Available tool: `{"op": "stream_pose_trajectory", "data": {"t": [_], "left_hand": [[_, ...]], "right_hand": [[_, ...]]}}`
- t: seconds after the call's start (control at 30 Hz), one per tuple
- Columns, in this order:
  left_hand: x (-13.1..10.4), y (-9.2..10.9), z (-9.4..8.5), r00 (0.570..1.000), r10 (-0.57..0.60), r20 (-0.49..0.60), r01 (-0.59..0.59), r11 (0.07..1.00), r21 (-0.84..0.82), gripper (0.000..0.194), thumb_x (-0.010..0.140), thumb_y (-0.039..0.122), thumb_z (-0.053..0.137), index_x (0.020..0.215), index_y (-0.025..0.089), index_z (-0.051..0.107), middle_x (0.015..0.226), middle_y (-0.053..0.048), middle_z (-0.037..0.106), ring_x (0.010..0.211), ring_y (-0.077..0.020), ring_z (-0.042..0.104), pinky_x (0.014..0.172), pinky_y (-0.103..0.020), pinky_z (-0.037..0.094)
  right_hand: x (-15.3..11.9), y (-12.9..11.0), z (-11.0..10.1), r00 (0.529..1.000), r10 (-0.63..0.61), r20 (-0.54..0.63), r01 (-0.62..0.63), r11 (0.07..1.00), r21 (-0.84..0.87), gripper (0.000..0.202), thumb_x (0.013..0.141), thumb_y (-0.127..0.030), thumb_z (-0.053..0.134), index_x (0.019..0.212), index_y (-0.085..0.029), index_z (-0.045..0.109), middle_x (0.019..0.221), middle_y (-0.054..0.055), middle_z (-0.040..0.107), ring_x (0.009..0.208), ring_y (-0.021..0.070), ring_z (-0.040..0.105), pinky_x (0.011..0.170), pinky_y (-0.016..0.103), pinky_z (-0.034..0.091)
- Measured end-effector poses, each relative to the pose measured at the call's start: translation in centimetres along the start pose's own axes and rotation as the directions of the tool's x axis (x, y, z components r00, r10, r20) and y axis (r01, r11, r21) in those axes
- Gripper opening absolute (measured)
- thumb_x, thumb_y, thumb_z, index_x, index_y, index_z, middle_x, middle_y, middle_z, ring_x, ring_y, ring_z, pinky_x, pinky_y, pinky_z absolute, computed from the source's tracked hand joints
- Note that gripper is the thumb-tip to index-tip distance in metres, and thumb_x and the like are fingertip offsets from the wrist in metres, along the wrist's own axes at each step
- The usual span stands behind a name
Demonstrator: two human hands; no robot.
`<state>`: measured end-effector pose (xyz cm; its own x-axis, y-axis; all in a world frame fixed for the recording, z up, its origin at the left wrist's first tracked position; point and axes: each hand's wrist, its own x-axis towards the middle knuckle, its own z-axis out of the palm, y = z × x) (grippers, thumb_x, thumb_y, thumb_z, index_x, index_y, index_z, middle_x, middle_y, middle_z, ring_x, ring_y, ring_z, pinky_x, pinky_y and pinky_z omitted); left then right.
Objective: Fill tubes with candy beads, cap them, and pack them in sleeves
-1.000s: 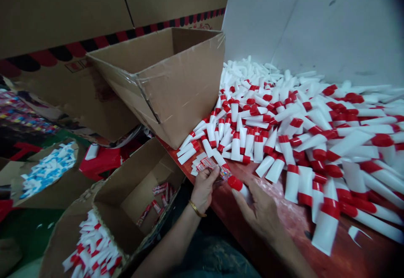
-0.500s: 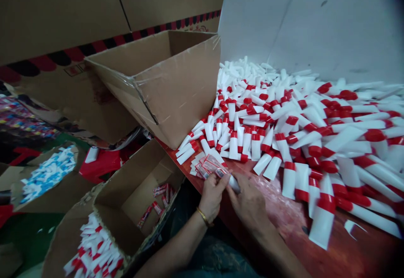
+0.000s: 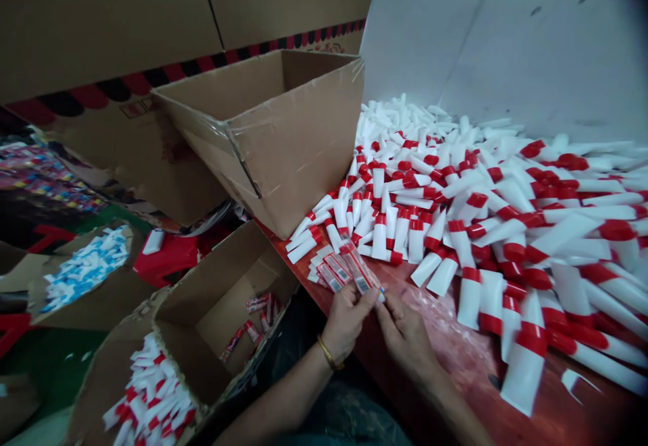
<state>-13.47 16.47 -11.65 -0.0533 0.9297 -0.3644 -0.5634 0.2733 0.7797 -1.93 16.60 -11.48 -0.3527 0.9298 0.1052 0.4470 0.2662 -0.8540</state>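
Red counter (image 3: 448, 324), glossy, in front of us. We note the left hand (image 3: 345, 328) closed, thumb and fingers pinching the lower end of a printed packet (image 3: 358, 264); the right hand (image 3: 405, 338) is half curled at that same end, its grip too hidden to tell. More packets (image 3: 331, 272) lie just beside. Progress, our judgement: held packet partway; a few filled ones (image 3: 252, 331) in the open box (image 3: 217, 301) at left look done; most remains, as red-capped tubes (image 3: 506, 196) heap the counter. Beyond: tall carton (image 3: 298, 149), white wall (image 3: 480, 41).
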Motion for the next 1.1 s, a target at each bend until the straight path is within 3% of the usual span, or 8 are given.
{"op": "stream_pose_trajectory", "data": {"t": [0.17, 0.3, 0.53, 0.7, 0.8, 0.9, 1.0, 1.1], "left_hand": [[0.8, 1.0, -0.9, 0.994, 0.104, -0.036, -0.105, 0.994, -0.018, 0.051, 0.068, 0.046, 0.066, 0.106, 0.015, 0.054, 0.091, -0.007, 0.066, 0.075, -0.0141, 0.059, 0.069, -0.025, 0.043], [1.1, 0.8, -1.5, 0.996, 0.088, -0.015, -0.088, 0.996, -0.004, 0.045, 0.07, 0.047, 0.064, 0.095, 0.011, 0.056, 0.078, -0.007, 0.067, 0.06, -0.0126, 0.058, 0.057, -0.023, 0.042], [0.6, 0.1, -2.0, 0.995, 0.072, -0.064, -0.075, 0.996, -0.057, 0.04, 0.069, 0.046, 0.065, 0.09, 0.012, 0.057, 0.079, -0.007, 0.067, 0.071, -0.0155, 0.061, 0.063, -0.025, 0.046], [0.2, 0.8, -9.6, 0.943, 0.145, -0.3, -0.079, 0.972, 0.223, 0.048, 0.069, 0.054, 0.058, 0.093, 0.013, 0.054, 0.085, -0.009, 0.067, 0.074, -0.0189, 0.064, 0.068, -0.03, 0.049], [-0.9, 1.5, -16.7, 0.81, 0.146, -0.568, 0.311, 0.715, 0.626, 0.037, 0.077, 0.048, 0.048, 0.097, 0.016, 0.054, 0.088, -0.009, 0.068, 0.079, -0.0204, 0.065, 0.071, -0.032, 0.049], [-2.4, 2.0, -21.5, 0.729, 0.155, -0.667, 0.51, 0.528, 0.679, 0.034, 0.071, 0.034, 0.057, 0.095, 0.01, 0.057, 0.094, -0.02, 0.065, 0.097, -0.0353, 0.059, 0.083, -0.047, 0.042], [-3.1, 2.1, -21.4, 0.721, 0.229, -0.654, 0.513, 0.458, 0.726, 0.045, 0.073, 0.033, 0.055, 0.112, 0.01, 0.051, 0.116, -0.022, 0.056, 0.115, -0.0358, 0.047, 0.094, -0.049, 0.034], [-2.2, 2.1, -16.9, 0.839, 0.42, -0.347, 0.227, 0.311, 0.923, 0.04, 0.081, 0.037, 0.045, 0.115, 0.017, 0.053, 0.128, -0.013, 0.051, 0.123, -0.0251, 0.04, 0.102, -0.042, 0.029]], "right_hand": [[0.1, 0.6, -0.1, 0.987, 0.049, 0.156, -0.057, 0.997, 0.047, 0.028, 0.09, -0.034, 0.036, 0.071, -0.019, 0.048, 0.059, -0.001, 0.051, 0.053, 0.0124, 0.049, 0.049, 0.021, 0.035], [0.2, 0.6, 0.1, 0.98, 0.075, 0.183, -0.086, 0.995, 0.052, 0.031, 0.091, -0.036, 0.035, 0.069, -0.018, 0.05, 0.058, -0.001, 0.053, 0.052, 0.0128, 0.05, 0.049, 0.022, 0.036], [1.0, 0.4, 1.0, 0.957, 0.082, 0.28, -0.1, 0.994, 0.052, 0.034, 0.091, -0.037, 0.033, 0.071, -0.018, 0.053, 0.058, 0.0, 0.057, 0.052, 0.0141, 0.054, 0.049, 0.023, 0.04], [3.5, 1.7, -0.8, 0.981, -0.062, 0.182, 0.123, 0.932, -0.342, 0.026, 0.088, -0.021, 0.037, 0.106, -0.019, 0.057, 0.096, 0.006, 0.063, 0.081, 0.019, 0.059, 0.067, 0.028, 0.046], [6.3, 2.7, -1.9, 0.958, -0.166, 0.236, 0.282, 0.711, -0.644, 0.044, 0.082, -0.005, 0.035, 0.118, -0.022, 0.053, 0.116, 0.008, 0.056, 0.094, 0.0223, 0.055, 0.071, 0.032, 0.046], [8.5, 3.7, -2.1, 0.85, -0.235, 0.472, 0.519, 0.53, -0.67, 0.049, 0.078, 0.0, 0.038, 0.117, -0.025, 0.055, 0.128, 0.008, 0.047, 0.109, 0.0262, 0.046, 0.081, 0.037, 0.044], [9.0, 4.8, -1.7, 0.781, -0.27, 0.563, 0.616, 0.475, -0.628, 0.049, 0.079, -0.001, 0.041, 0.117, -0.029, 0.054, 0.133, 0.008, 0.043, 0.121, 0.0291, 0.035, 0.09, 0.044, 0.038], [8.0, 5.5, -1.7, 0.766, -0.292, 0.572, 0.635, 0.475, -0.609, 0.051, 0.078, -0.001, 0.042, 0.119, -0.03, 0.051, 0.135, 0.007, 0.04, 0.125, 0.0284, 0.032, 0.095, 0.048, 0.031]]}}
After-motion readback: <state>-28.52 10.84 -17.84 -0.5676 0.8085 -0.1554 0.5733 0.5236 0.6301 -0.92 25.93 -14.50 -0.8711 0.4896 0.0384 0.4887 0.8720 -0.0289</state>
